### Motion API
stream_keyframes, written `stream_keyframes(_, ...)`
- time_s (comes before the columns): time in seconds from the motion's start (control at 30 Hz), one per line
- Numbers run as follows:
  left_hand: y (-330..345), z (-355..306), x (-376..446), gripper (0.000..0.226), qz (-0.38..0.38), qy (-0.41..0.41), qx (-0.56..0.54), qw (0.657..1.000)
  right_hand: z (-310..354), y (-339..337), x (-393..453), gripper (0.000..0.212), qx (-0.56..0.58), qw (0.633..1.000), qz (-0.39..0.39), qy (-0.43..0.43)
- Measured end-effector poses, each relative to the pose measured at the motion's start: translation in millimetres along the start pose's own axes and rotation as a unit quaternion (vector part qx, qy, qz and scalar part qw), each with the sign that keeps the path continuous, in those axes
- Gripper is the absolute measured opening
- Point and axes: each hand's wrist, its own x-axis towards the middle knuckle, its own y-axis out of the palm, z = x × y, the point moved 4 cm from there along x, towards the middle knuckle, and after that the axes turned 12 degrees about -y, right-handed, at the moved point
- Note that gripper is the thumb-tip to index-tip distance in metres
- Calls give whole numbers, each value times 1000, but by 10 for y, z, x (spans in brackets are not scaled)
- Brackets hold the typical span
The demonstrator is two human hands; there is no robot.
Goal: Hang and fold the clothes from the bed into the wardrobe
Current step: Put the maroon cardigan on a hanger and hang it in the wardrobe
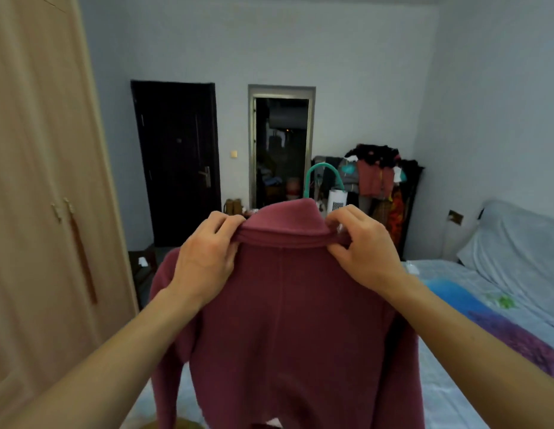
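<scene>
A maroon knitted sweater hangs in front of me, its back toward the camera and its sleeves drooping on both sides. A teal hanger hook rises above its collar. My left hand grips the left end of the folded collar. My right hand pinches the right end of the collar. The bed, under a pale patterned sheet, lies below and to the right, with a purple garment on it. The light wooden wardrobe stands at the left with its doors closed.
A dark door and an open doorway are in the far wall. A rack heaped with clothes and a white appliance stand in the far corner. A pillow lies at the head of the bed.
</scene>
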Motion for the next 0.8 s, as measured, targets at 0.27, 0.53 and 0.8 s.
stream_keyframes(0.27,-611,197,-293,32,-19,-15,0,1000,617,-88,-161,50,30,999,31,13)
stream_keyframes(0.53,-887,134,-765,32,-25,-22,-8,999,1035,-209,-205,23,54,995,79,29)
stream_keyframes(0.8,-1277,-115,-1031,34,-6,-23,-43,999,1275,-390,-430,13,82,995,51,16)
